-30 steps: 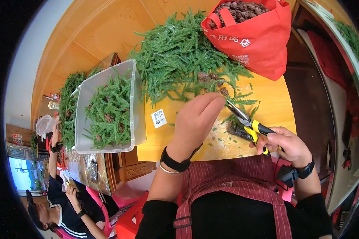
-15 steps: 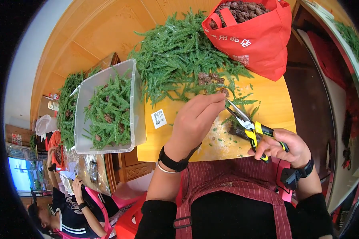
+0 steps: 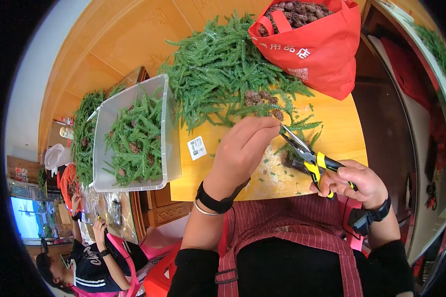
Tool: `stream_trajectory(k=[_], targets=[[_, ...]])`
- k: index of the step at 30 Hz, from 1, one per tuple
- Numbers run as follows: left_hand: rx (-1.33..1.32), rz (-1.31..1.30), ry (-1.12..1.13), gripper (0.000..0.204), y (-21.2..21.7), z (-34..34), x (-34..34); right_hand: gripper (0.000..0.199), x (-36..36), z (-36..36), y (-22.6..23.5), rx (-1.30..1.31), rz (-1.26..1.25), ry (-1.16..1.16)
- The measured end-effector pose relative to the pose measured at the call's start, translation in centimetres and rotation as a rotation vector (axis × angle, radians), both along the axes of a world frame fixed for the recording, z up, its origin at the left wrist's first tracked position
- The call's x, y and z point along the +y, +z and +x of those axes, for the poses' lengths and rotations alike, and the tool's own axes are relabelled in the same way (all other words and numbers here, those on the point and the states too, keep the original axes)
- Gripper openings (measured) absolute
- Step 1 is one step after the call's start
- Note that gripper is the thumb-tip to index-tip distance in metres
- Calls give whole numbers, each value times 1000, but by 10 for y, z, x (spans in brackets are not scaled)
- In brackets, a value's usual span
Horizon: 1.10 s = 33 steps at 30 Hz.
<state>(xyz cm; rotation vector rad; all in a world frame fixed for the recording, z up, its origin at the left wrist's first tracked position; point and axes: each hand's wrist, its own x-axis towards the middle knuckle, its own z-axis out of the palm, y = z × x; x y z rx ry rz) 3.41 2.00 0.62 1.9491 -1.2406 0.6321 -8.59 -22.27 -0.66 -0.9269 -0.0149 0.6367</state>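
Note:
My left hand (image 3: 248,148) is closed in a pinch above the table, at the lower end of a green artificial pine sprig (image 3: 302,123). A brown pine cone (image 3: 278,115) shows just beyond its fingertips; the exact grip point is hidden. My right hand (image 3: 354,183) is wrapped around the handles of yellow-and-black long-nose pliers (image 3: 309,157). Their jaws reach up and left to my left fingertips. Several loose cones (image 3: 255,97) lie beyond that hand. Under the pliers rests a dark bundle (image 3: 298,165), partly covered.
Green sprigs (image 3: 213,64) are heaped at the back, beside a red bag (image 3: 314,54) of pine cones. A clear plastic bin (image 3: 171,148) with sprigs and cones stands left. A white label (image 3: 196,148) lies on the yellow table (image 3: 223,185). Another person (image 3: 91,262) works at far left.
The pliers' jaws have come closer together at my left fingertips. My left hand has hardly shifted. At far left, the other person's hands have moved slightly.

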Motion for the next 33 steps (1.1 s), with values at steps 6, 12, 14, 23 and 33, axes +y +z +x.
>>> stream_trajectory(k=[6, 12, 14, 23, 33], targets=[[57, -76, 48, 15, 2, -4, -4, 34, 5, -3, 2, -41, 3, -36], [94, -125, 102, 15, 4, -5, -6, 28, 9, -2, 9, -167, -184, -44], [153, -138, 136, 16, 6, -7, -6, 33, 13, -1, 16, -165, -324, -58], [716, -288, 93, 9, -4, -12, -4, 32, 14, -1, 17, -210, -457, -35], [667, -329, 107, 10, -11, -16, -9, 55, 6, -2, -2, -118, -152, -8]])
